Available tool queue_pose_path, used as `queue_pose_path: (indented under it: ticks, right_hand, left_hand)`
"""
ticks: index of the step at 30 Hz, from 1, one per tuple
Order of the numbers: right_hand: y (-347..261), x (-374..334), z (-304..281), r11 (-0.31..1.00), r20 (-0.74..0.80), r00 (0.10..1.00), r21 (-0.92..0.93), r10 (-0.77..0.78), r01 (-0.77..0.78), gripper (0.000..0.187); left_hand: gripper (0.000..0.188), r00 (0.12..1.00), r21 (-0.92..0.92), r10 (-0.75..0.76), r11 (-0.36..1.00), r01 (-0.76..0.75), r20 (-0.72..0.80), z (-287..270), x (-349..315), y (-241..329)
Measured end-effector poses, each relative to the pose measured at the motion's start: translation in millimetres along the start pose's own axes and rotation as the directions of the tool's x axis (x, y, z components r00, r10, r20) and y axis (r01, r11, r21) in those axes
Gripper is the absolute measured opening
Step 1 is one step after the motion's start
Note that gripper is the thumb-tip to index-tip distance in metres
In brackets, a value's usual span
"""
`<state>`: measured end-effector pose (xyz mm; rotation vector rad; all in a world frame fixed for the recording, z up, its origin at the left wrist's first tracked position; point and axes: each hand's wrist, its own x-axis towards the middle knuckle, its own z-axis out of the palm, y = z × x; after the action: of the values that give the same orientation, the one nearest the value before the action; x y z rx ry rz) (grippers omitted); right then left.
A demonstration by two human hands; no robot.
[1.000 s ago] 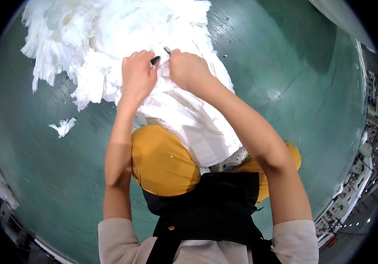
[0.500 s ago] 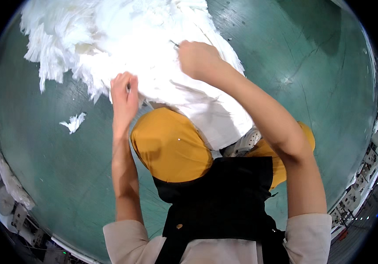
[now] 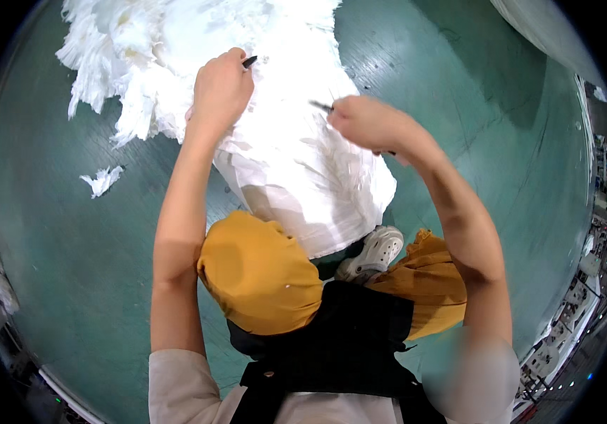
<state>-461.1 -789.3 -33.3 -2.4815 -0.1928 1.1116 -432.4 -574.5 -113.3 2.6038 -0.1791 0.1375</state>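
A large white ruffled cloth [image 3: 289,177] lies spread on the floor, with feathery frayed layers toward the far left and a smoother end near my knees. My left hand [image 3: 222,92] is closed over its middle, and the end of a short black stick-like object [image 3: 249,61] pokes out past the fingers. At the cloth's right side, my right hand [image 3: 370,121] grips a dark pointed tool [image 3: 321,106], its tip aimed left over the cloth. Part of that tool also shows below the palm. Its exact kind is blurred.
A loose white scrap [image 3: 102,181] lies on the green floor [image 3: 105,268] to the left. My yellow-clad knee [image 3: 261,272] and a pale clog [image 3: 372,254] are close to the cloth's near end. White material [image 3: 551,32] hangs in at the upper right. Equipment lines both rims.
My left hand has moved forward and right over the cloth. My right hand has shifted right and nearer, still with the dark tool. The cloth's near end has come closer to me in view.
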Motion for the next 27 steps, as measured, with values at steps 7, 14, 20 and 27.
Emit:
queue_pose_path:
  ticks: [7,14,20,27]
  right_hand:
    - [-29,60,9,0.936,-0.352,0.874,-0.232,-0.335,0.265,0.031]
    - [-39,96,31,0.941,-0.42,0.877,-0.327,-0.233,0.093,0.032]
    - [-34,89,27,0.911,-0.329,0.914,-0.402,-0.236,0.091,0.021]
    - [-17,37,54,0.905,-0.281,0.959,-0.416,-0.037,-0.087,0.024]
  left_hand:
    - [0.012,0.969,0.131,0.143,0.984,-0.118,-0.202,13,-21,0]
    - [0.007,0.949,-0.091,0.174,0.975,-0.204,-0.265,15,-33,-13]
    - [0.014,0.966,-0.062,0.095,0.992,-0.113,-0.241,20,-35,-11]
    - [0.024,0.988,-0.107,0.064,0.991,-0.079,-0.138,18,-40,-3]
